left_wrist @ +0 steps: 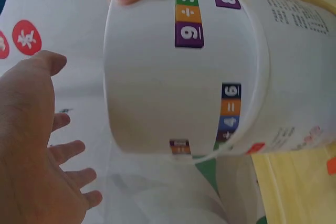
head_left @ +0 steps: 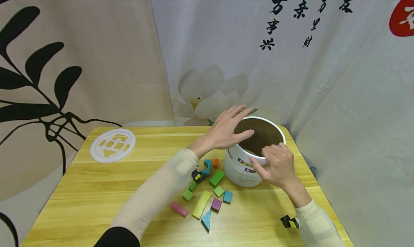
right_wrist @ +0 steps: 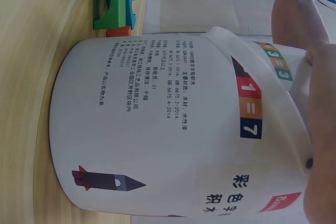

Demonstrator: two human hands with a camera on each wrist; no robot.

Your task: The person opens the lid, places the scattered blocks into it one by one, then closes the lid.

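A white bucket (head_left: 240,173) with printed sums on its side stands on the right part of the table, its mouth uncovered and the inside dark. At its near right rim my right hand (head_left: 279,163) grips the edge, thumb outside and fingers curled over; part of that hand shows in the right wrist view (right_wrist: 324,135). My left hand (head_left: 228,129) hovers over the rim's left side with fingers spread and extended, holding nothing. In the left wrist view, a gap separates the left hand (left_wrist: 31,129) from the bucket wall (left_wrist: 152,77). The bucket's contents are mostly hidden.
Left of the bucket lie several coloured blocks, including a yellow bar (head_left: 201,204), a green block (head_left: 216,178), a purple block (head_left: 216,205) and a blue triangle (head_left: 206,221). A white disc (head_left: 97,151) with cut-out shapes lies at the table's (head_left: 155,150) back left. Printed curtains hang behind.
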